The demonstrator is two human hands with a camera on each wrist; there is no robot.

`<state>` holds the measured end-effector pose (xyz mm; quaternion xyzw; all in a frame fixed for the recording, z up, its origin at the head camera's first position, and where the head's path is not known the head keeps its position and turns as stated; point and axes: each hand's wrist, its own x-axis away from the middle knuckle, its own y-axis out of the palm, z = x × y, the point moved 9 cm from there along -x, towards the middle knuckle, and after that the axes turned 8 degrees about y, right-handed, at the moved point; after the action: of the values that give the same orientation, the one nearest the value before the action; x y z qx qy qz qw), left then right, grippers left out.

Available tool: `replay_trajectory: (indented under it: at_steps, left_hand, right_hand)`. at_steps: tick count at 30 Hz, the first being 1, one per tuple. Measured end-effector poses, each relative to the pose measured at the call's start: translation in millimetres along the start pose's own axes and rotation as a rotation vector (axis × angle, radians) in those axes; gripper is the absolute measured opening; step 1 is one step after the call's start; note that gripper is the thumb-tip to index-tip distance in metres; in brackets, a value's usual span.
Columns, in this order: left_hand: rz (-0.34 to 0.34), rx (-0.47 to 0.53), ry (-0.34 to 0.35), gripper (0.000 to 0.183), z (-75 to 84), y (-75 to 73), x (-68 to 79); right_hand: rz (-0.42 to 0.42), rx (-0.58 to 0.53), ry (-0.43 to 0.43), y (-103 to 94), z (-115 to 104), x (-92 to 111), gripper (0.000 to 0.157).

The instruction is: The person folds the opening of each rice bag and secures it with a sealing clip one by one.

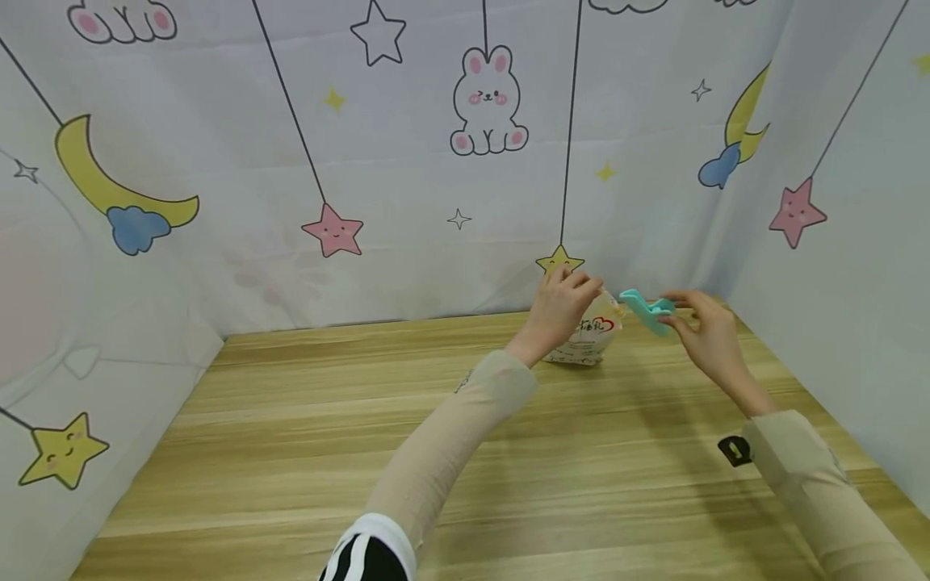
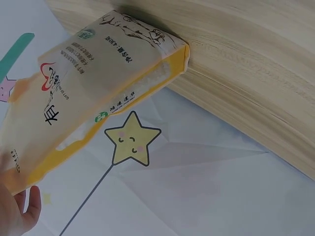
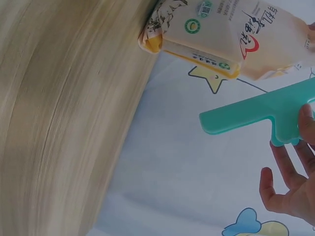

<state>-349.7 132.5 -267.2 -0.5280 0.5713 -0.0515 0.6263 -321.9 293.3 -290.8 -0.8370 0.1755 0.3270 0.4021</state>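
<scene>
A cream-and-yellow food bag (image 2: 93, 73) with printed lettering and a red heart stands on the wooden table, near its back edge. My left hand (image 1: 561, 307) grips the top of this bag; in the left wrist view its fingers (image 2: 33, 209) show at the bag's upper end. Just to the right, my right hand (image 1: 703, 331) pinches a turquoise bag clip (image 3: 246, 112) between thumb and fingers. The clip's long bar points toward the bag, a small gap apart from it in the head view.
The wooden table (image 1: 349, 452) reaches back to a white cloth backdrop (image 1: 407, 177) printed with stars, moons and a rabbit. Cloth walls also rise along the left and right sides. Both forearms wear beige sleeves (image 1: 443, 444).
</scene>
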Motion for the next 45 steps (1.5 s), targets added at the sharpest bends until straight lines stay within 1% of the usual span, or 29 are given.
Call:
replay_trajectory:
  at_steps: [6,10,16,20,25,32,37,41,45]
  left_hand:
    - [0.023,0.003,-0.001,0.018,-1.0,-0.2,-0.3]
    - [0.046,0.003,0.005,0.016,-1.5,-0.6,-0.8]
    - [0.056,0.004,0.001,0.015,-2.4,-1.4,-1.9]
    - [0.041,0.012,-0.015,0.017,-3.8,-1.0,-2.0]
    - [0.007,0.044,-0.055,0.018,-6.7,1.0,-0.9]
    - [-0.013,0.065,-0.085,0.019,-9.0,3.5,0.3]
    - [-0.011,0.054,-0.088,0.019,-9.0,3.2,0.6]
    - [-0.016,0.043,-0.085,0.020,-8.5,4.3,0.9]
    - [-0.021,0.034,-0.090,0.021,-8.3,5.2,1.8]
  right_hand:
    - [-0.033,-0.049,0.063,2.7,8.7,-4.3,0.027]
    - [-0.057,-0.094,0.126,5.2,13.4,-7.9,0.026]
    - [-0.080,-0.077,0.194,9.6,13.1,-15.0,0.027]
    - [-0.110,-0.092,0.203,13.8,11.1,-19.4,0.028]
    - [-0.139,-0.112,0.200,18.3,10.9,-23.0,0.029]
    - [-0.167,-0.105,0.150,23.9,8.3,-25.0,0.024]
    - [-0.146,-0.116,0.121,24.9,10.1,-28.2,0.018]
    - [-0.129,-0.126,0.132,25.4,15.4,-30.3,0.016]
    - [-0.134,-0.116,0.142,27.1,18.3,-31.1,0.015]
